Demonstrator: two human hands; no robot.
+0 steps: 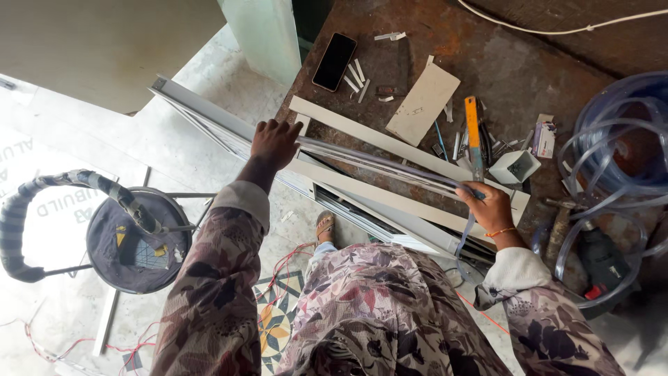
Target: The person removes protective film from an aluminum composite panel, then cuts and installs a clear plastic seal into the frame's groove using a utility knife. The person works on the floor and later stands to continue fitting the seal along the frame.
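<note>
My left hand (pixel 275 143) presses on the near end of a long white aluminium frame section (pixel 209 118) that lies along the edge of a rusty brown workbench (pixel 501 63). A thin grey rubber strip (pixel 379 163) runs from under my left fingers across to my right hand (pixel 490 207), which pinches its other end; a loose tail hangs down below that hand. A second white profile (pixel 362 132) lies flat on the bench just beyond the strip.
On the bench lie a black phone (pixel 335 61), a flat beige board piece (pixel 423 103), an orange-handled tool (pixel 473 132), a short white square tube (pixel 513 167), small offcuts, coiled clear hose (pixel 612 139) and a drill (pixel 598 261). A round stool (pixel 139 240) stands on the floor at left.
</note>
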